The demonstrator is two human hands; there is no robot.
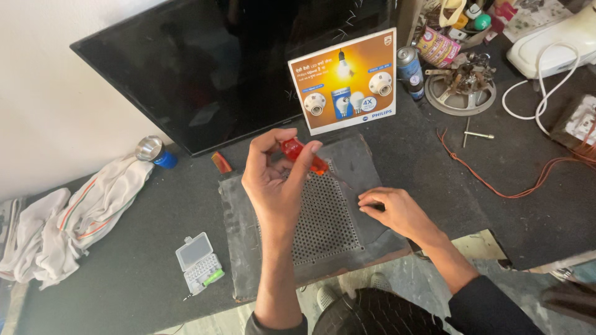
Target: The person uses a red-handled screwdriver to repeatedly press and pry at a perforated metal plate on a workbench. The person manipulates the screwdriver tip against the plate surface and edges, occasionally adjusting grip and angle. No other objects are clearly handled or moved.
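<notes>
My left hand is raised over a dark metal panel with a perforated middle and grips a screwdriver with a clear red handle, its thin shaft slanting down to the right toward the panel. My right hand rests on the panel's right side, fingertips pinched together on the surface; whether something small lies between them I cannot tell. The panel lies flat on the dark workbench near its front edge.
A flat black screen leans at the back with an orange lamp advert card against it. A small clear bit case lies left of the panel, white cloths further left. A spray can, metal parts, orange wire and a white cable lie right.
</notes>
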